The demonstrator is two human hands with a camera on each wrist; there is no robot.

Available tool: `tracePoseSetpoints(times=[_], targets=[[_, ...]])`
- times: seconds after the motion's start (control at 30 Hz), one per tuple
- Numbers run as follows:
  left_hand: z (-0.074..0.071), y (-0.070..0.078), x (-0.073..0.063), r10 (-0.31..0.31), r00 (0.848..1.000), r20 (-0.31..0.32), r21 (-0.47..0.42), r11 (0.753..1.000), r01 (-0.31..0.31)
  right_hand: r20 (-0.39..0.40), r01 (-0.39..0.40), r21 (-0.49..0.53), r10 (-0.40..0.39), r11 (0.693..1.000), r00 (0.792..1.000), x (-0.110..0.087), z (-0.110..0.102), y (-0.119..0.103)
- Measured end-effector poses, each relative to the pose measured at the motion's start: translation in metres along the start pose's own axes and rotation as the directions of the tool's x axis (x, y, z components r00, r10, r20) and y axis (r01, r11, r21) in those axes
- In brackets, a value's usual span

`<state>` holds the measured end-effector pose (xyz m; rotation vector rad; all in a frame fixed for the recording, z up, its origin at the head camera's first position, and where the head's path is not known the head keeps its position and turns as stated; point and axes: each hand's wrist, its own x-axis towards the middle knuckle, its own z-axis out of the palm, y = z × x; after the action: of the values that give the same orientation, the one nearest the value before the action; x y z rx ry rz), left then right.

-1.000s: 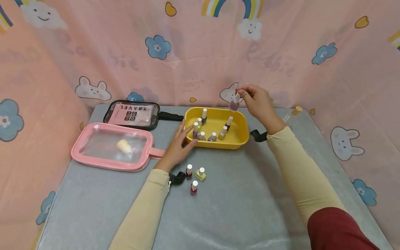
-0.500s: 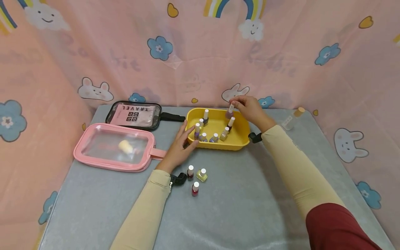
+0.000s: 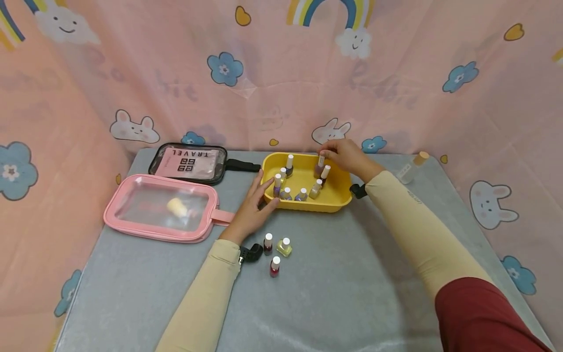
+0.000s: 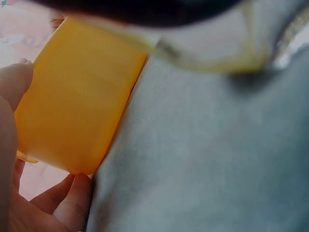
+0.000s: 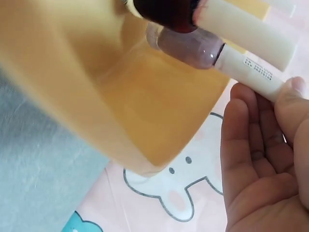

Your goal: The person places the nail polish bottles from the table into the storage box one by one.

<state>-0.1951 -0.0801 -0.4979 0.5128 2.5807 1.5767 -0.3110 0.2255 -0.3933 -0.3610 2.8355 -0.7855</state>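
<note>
My right hand covers the cap end of the mauve bottle, and its own wrist cam cuts it off at the right edge. Left wrist cam's got a big dark blur up top, can't tell what it is. Lettering on the clear bottle is way too tiny to read in the head view.

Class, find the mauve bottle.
In the head view, the mauve bottle is inside the yellow tray, back right, behind a dark bottle, pinched by the right hand.

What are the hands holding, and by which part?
Right hand: a mauve polish bottle, pinched by its white cap. Left hand: only touching the yellow basket at its near-left corner.
</note>
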Motion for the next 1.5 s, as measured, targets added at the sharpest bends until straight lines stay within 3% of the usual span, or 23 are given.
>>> tracePoseSetpoints(times=[0.6, 1.2, 1.37, 1.5], targets=[[0.0, 0.001, 0.0, -0.005, 1.0, -0.002, 0.002, 1.0, 0.005, 0.047, -0.046, 0.004, 0.046, 0.999, 0.998, -0.001, 0.002, 0.006], [0.002, 0.0, 0.0, -0.009, 1.0, -0.002, -0.005, 1.0, 0.009, -0.007, -0.085, 0.036, 0.086, 0.996, 0.996, -0.009, 0.0, 0.008], [0.003, -0.002, 0.0, -0.01, 1.0, -0.003, 0.0, 1.0, 0.01, -0.14, -0.067, 0.076, 0.077, 0.995, 0.987, -0.029, -0.009, -0.005], [0.002, -0.001, 0.0, 0.005, 1.0, -0.01, -0.006, 1.0, -0.005, -0.299, 0.03, 0.134, 0.011, 0.991, 0.954, -0.065, -0.009, -0.025]])
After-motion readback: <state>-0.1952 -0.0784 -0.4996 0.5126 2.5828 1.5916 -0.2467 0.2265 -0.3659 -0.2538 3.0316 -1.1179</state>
